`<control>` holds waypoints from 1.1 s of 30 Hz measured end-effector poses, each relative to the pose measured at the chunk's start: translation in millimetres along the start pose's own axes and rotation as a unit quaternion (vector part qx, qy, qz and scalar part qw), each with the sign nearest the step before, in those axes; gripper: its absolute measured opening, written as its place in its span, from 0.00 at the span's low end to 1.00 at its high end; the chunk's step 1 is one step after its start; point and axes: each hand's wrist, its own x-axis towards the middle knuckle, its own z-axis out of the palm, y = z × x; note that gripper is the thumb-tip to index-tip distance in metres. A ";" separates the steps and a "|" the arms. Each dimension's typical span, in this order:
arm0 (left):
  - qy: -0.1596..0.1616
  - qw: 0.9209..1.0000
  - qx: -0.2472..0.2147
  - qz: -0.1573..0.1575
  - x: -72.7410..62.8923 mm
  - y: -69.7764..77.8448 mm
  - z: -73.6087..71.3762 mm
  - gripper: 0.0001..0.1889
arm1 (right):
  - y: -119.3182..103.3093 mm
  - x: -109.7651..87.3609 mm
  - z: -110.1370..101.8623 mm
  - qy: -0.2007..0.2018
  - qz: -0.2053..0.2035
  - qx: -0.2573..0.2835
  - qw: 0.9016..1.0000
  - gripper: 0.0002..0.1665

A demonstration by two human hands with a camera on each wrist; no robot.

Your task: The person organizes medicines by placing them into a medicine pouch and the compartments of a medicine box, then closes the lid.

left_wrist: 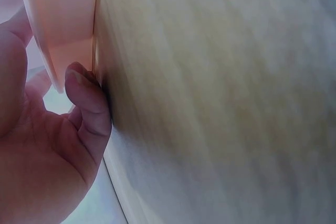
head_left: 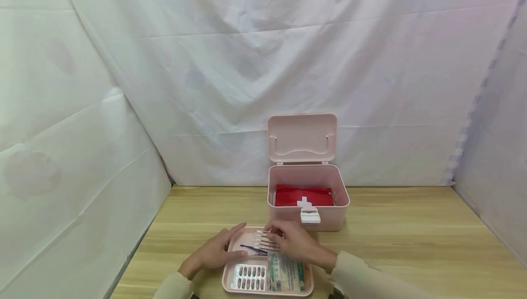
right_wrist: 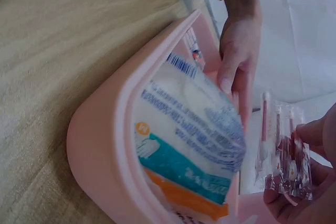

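Note:
A pink divided tray [head_left: 308, 290] lies on the table. My left hand [head_left: 216, 249] holds its left side, thumb over the rim, other fingers along the outside; the left wrist view shows a curled finger [left_wrist: 86, 95] beside the tray's wall. My right hand [head_left: 298, 244] pinches a strip of clear-wrapped cotton swabs [head_left: 263, 240] with reddish sticks, over the far compartment. In the right wrist view the swabs [right_wrist: 278, 145] hang above the tray. Blue tweezers [head_left: 256, 249] lie below them. Nearer are a blister pack of capsules [head_left: 249, 277] and a glove packet [head_left: 286, 274] marked M.
Behind the tray stands a pink box [head_left: 329, 220] with its lid [head_left: 302, 139] raised. Inside lies a red pouch [head_left: 286, 197] with a white cross. White cloth [head_left: 206, 84] hangs at the back and sides of the wooden table [head_left: 403, 230].

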 end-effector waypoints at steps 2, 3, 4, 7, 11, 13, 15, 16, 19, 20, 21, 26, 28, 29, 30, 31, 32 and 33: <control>-0.002 1.000 0.001 0.003 0.2 0.1 0.1 0.45 | 2.4 2.5 1.6 -0.002 0.010 0.001 1.000 0.07; -0.002 1.000 0.000 0.004 0.2 0.4 0.1 0.45 | 3.8 3.6 2.4 -0.003 0.015 0.000 1.000 0.08; -0.003 1.000 -0.002 0.003 0.1 0.7 0.1 0.45 | 5.3 4.8 3.1 -0.004 0.019 -0.001 1.000 0.08; -0.003 1.000 -0.003 0.002 -0.1 1.4 -0.1 0.45 | 10.3 8.3 5.5 -0.004 0.025 -0.011 1.000 0.08; -0.002 1.000 -0.002 0.005 -0.5 2.0 -0.6 0.45 | 16.4 10.6 9.7 -0.006 0.030 -0.036 0.999 0.07; -0.003 1.000 -0.002 0.005 -0.7 2.2 -0.7 0.45 | 19.5 10.5 12.4 -0.010 0.031 -0.053 0.998 0.07; -0.003 1.000 -0.001 0.005 -1.0 2.4 -0.5 0.44 | 22.0 10.0 14.7 -0.013 0.034 -0.066 0.997 0.07; -0.003 1.000 -0.002 0.005 -1.1 2.5 -0.5 0.44 | 23.0 9.8 15.5 -0.013 0.032 -0.073 0.997 0.07; -0.003 1.000 -0.004 0.006 -1.9 4.0 -0.6 0.44 | 24.6 9.0 16.9 -0.015 0.032 -0.080 0.996 0.11; -0.002 1.000 -0.005 0.007 -2.2 4.6 -0.6 0.44 | 24.5 8.6 16.8 -0.017 0.033 -0.080 0.996 0.12; -0.002 1.000 -0.006 0.007 -2.3 5.0 -0.6 0.44 | 24.6 8.4 16.5 -0.017 0.029 -0.084 0.996 0.14; -0.001 1.000 -0.009 0.006 -3.0 7.2 -1.0 0.44 | 23.9 6.5 15.5 -0.013 0.003 -0.121 0.993 0.17; -0.001 1.000 -0.009 0.005 -2.9 7.6 -1.1 0.44 | 22.5 4.9 14.8 -0.010 -0.009 -0.146 0.989 0.19; -0.001 1.000 -0.008 0.005 -2.8 7.6 -1.1 0.44 | 22.1 3.6 14.3 -0.005 -0.019 -0.159 0.987 0.20; -0.001 1.000 -0.008 0.005 -2.7 7.7 -0.9 0.44 | 21.8 2.1 13.7 -0.002 -0.027 -0.171 0.985 0.21; -0.002 1.000 -0.008 0.005 -2.6 7.7 -0.8 0.44 | 21.4 0.1 12.9 -0.001 -0.030 -0.180 0.983 0.21; -0.002 1.000 -0.008 0.004 -2.5 7.7 -0.5 0.44 | 21.0 -1.8 12.0 -0.002 -0.032 -0.184 0.982 0.22; -0.003 1.000 -0.008 0.003 -2.4 7.6 -0.3 0.44 | 20.6 -4.0 11.0 -0.002 -0.034 -0.189 0.981 0.22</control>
